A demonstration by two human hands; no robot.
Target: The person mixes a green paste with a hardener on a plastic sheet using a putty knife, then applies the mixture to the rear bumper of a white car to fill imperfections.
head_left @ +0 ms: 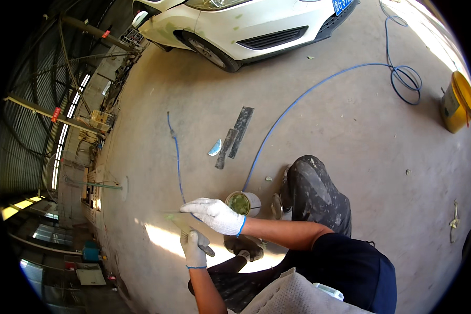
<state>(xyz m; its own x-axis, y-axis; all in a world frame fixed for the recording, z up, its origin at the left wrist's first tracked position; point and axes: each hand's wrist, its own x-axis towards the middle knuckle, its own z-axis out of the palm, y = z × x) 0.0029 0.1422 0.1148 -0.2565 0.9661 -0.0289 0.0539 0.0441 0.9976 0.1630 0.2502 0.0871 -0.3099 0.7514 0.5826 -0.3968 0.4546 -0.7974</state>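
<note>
My left hand (194, 250), in a white knit glove, is closed round the dark handle of a putty knife (209, 250). A thin, pale blade with green smears shows beyond its fingers, partly blurred. Just above it, my right hand (214, 215), gloved alike, has its fingers pressed together along a thin edge by the blade. What lies under those fingers is hidden. Close to my right wrist stands an open tin (254, 203) with green putty inside, partly covered by my forearm.
A white car (220, 25) with green patches stands ahead. Dark flat strips (241, 132) and a pale blue curved piece (215, 147) lie on the floor. A blue hose (298, 99) loops rightward near a yellow bucket (451, 109). My bent knee (319, 188) is close on the right.
</note>
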